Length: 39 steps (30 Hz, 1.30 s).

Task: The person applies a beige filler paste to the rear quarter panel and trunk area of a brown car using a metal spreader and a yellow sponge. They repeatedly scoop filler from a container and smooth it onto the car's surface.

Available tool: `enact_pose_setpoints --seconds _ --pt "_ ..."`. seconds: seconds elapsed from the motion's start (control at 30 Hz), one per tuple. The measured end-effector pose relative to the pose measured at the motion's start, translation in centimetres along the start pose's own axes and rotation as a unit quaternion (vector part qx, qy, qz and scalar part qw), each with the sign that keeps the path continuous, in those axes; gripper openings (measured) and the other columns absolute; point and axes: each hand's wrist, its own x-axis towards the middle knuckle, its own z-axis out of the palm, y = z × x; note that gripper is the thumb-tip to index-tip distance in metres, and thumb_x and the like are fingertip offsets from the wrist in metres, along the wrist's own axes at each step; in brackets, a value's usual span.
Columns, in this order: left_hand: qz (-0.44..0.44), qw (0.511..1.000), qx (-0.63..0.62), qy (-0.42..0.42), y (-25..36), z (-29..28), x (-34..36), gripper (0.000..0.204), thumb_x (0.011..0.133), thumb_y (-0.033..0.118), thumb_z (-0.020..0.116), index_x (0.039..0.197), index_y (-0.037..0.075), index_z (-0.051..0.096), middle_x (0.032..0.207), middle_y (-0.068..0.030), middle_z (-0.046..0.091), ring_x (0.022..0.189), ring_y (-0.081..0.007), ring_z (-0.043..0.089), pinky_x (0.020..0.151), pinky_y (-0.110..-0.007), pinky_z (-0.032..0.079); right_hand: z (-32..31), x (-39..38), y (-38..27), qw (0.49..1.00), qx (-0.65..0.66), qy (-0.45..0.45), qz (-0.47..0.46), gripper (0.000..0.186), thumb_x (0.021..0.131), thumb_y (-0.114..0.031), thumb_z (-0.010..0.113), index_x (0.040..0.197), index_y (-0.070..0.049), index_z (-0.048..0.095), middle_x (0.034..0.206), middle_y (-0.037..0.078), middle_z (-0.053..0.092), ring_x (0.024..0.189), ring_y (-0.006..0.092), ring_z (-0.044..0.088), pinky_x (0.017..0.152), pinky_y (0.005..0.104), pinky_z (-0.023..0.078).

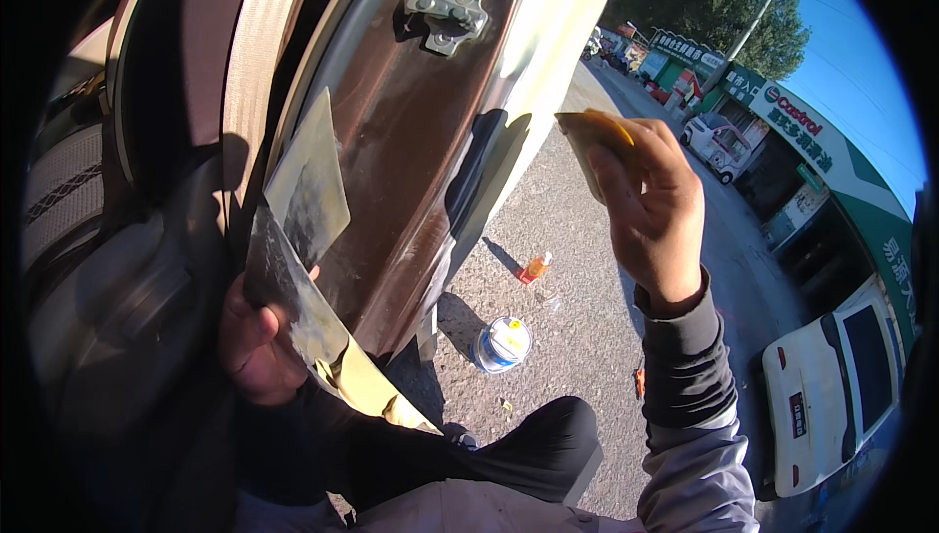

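My left hand (pixel 259 347), at lower left, grips thin, flexible, grey-smeared sheets (pixel 303 191) with a torn, creased yellowish piece (pixel 367 381) at their lower end. These lie along the brown inner edge (pixel 411 171) of an open vehicle door, which has a metal hinge or latch bracket (pixel 450 15) near its top and a pale, sunlit outer edge (pixel 528 54). My right hand (pixel 655 210) pinches a flat yellow spreader (pixel 597 132) between thumb and fingers, held to the right of the door, apart from it.
Below on the pavement stand a white round tub (pixel 501 345) and an orange bottle (pixel 536 267). The vehicle's dark interior (pixel 117 191) fills the left. At right are a parked white car (pixel 812 406), a small white vehicle (pixel 714 147) and shopfronts (pixel 802 142) along a road.
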Motion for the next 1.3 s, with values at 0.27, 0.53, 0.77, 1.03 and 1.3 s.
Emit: enact_pose_setpoints --seconds 0.27,0.53,0.77,1.03,1.3 --pt "-0.033 0.998 -0.053 0.025 -0.5 1.5 0.4 0.055 0.08 0.003 0.075 0.129 -0.014 0.057 0.111 -0.0209 0.073 0.072 -0.0082 0.06 0.075 -0.023 0.054 -6.3 13.4 3.3 0.957 -0.24 0.031 -0.159 0.021 0.1 -0.01 0.065 0.118 -0.005 0.075 0.104 0.013 0.07 0.087 0.0283 0.07 0.078 0.0333 0.059" --pt "-0.02 0.999 0.005 0.05 -0.7 1.7 0.5 0.059 0.08 0.009 0.076 0.129 -0.017 0.056 0.091 -0.0068 0.07 0.073 -0.006 0.058 0.087 -0.023 0.048 -6.6 19.8 3.7 0.9 -0.346 0.023 -0.264 0.022 0.104 -0.017 0.058 0.114 -0.016 0.078 0.106 0.008 0.073 0.099 0.0237 0.069 0.089 0.0371 0.057" --pt "-0.022 0.999 -0.021 0.037 -0.9 0.1 0.2 0.058 0.079 0.006 0.075 0.131 -0.013 0.056 0.119 -0.0226 0.071 0.075 -0.0072 0.06 0.089 -0.025 0.051 -5.9 21.7 4.5 0.869 -0.404 0.052 -0.279 0.023 0.104 -0.018 0.059 0.115 -0.018 0.079 0.107 0.007 0.073 0.1 0.0254 0.068 0.09 0.0381 0.056" --pt "-0.014 0.997 -0.074 0.01 -1.3 -1.1 0.1 0.049 0.081 -0.001 0.071 0.127 -0.01 0.058 0.126 -0.0342 0.066 0.073 -0.0081 0.062 0.074 -0.024 0.055 -5.4 21.8 4.5 0.83 -0.474 0.071 -0.285 0.025 0.102 -0.013 0.059 0.12 -0.017 0.077 0.108 0.008 0.07 0.106 0.029 0.064 0.095 0.0394 0.053" --pt "-0.012 0.997 -0.07 0.019 -1.2 -1.0 0.0 0.046 0.081 -0.001 0.071 0.125 -0.009 0.059 0.125 -0.0348 0.066 0.074 -0.0116 0.065 0.074 -0.026 0.057 -5.0 20.5 2.6 0.864 -0.416 0.041 -0.28 0.024 0.087 0.002 0.056 0.099 -0.002 0.076 0.099 0.021 0.068 0.096 0.0378 0.068 0.083 0.0434 0.055"
